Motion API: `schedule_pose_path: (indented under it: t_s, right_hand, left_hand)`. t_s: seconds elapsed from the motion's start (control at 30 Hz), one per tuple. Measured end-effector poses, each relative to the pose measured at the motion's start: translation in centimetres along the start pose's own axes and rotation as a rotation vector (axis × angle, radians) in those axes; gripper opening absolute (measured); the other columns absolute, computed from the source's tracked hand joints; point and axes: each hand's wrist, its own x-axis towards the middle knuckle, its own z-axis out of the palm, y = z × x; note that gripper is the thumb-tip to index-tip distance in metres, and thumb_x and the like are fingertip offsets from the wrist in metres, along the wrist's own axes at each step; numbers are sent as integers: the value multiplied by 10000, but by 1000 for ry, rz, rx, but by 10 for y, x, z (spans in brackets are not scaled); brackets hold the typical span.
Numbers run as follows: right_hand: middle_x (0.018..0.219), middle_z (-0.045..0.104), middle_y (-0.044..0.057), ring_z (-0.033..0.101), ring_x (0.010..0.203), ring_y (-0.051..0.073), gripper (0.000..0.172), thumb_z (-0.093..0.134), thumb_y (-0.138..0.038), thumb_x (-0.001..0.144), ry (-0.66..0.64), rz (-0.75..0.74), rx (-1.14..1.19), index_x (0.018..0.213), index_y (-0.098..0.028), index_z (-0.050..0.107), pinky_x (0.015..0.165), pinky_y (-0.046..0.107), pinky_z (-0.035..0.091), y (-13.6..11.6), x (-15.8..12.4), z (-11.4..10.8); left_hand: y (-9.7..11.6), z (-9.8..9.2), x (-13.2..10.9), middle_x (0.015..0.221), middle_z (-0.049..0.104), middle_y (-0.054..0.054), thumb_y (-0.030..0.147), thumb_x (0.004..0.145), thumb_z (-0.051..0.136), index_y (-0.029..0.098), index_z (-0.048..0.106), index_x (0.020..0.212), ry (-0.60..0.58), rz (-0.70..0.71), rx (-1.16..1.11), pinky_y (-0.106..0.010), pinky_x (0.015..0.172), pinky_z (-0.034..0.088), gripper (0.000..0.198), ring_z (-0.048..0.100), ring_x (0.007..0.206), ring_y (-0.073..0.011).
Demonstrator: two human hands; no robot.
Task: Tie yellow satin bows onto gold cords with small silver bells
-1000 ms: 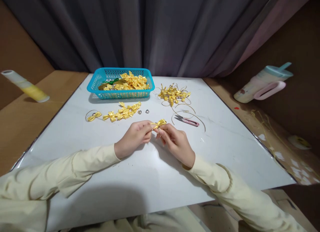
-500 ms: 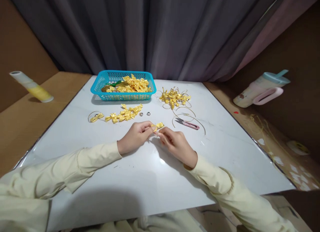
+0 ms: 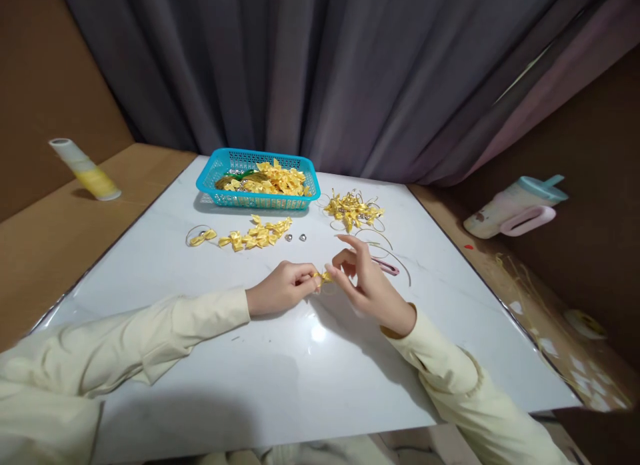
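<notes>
My left hand [image 3: 284,289] pinches a small yellow bow [image 3: 325,277] above the middle of the white table. Close by on the right is my right hand [image 3: 367,278], its index finger raised and its thumb apart from it beside the bow; the fingers are spread. Beyond my hands lie a row of yellow bows [image 3: 257,234], two silver heart pieces [image 3: 303,237] and one bow with a cord loop [image 3: 203,237]. Pink-handled snips [image 3: 387,267] are partly hidden behind my right hand, near curved cords.
A blue basket [image 3: 260,201] of yellow bows stands at the back of the table [image 3: 210,378]. To its right is a pile of looped bows [image 3: 353,208]. A thread spool [image 3: 93,175] is at far left, a tumbler [image 3: 515,205] at far right.
My right hand has lifted its index finger and opened away from the bow, now covering much of the snips. My left hand keeps its hold. The view has shifted slightly.
</notes>
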Motion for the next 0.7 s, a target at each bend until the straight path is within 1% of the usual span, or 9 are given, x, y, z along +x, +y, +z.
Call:
schedule_pose_path:
  t_s: [0.03,0.1,0.2,0.3,0.4,0.57,0.7]
  right_hand:
    - [784,567,38,496,636,138,455,400,-254,907,-54,-41,9,1292,-135,189,639,261,419,1,3,0]
    - [788,553,43,496,679,152,477,377,-211,908,-124,-126,18,1315,-132,142,695,294,428,3,8,1]
    - [749,542,25,481,688,156,510,366,-140,888,-162,-215,45,1329,-141,109,731,317,424,4,12,3]
    - [709,547,5,479,700,153,556,381,-90,861,-171,-216,120,1329,-147,86,735,311,419,6,14,5]
    - [694,535,-6,477,698,144,551,402,-62,837,-127,-176,179,1299,-158,119,701,288,418,7,12,9]
    - [660,456,-35,441,629,121,438,382,-31,819,4,-193,184,1192,-189,214,623,253,398,6,9,13]
    - [653,443,-43,455,614,114,361,377,-28,817,79,-196,157,1105,-202,250,599,243,397,6,8,14]
  left_hand:
    - [-1,0,0,470,363,63,252,799,450,137,567,669,-11,7,1,-193,462,252,209,311,465,-76]
    - [-2,0,0,469,368,64,228,789,445,138,579,687,-25,16,-3,-194,458,248,191,305,459,-75]
    - [-3,-1,0,476,379,61,216,779,444,135,591,696,-36,8,-26,-194,456,244,187,307,461,-75]
    - [-2,-1,1,475,350,65,246,785,450,132,587,676,-47,-20,-46,-196,450,228,209,289,459,-74]
    - [-1,-1,1,491,367,59,234,773,451,132,573,661,-60,-50,-67,-204,457,234,195,301,469,-78]
    - [1,-1,3,489,356,64,264,773,456,131,552,663,-84,-103,-109,-209,455,234,197,297,462,-78]
    - [1,-1,4,495,373,63,259,768,461,128,543,663,-76,-119,-148,-206,454,238,186,301,457,-72]
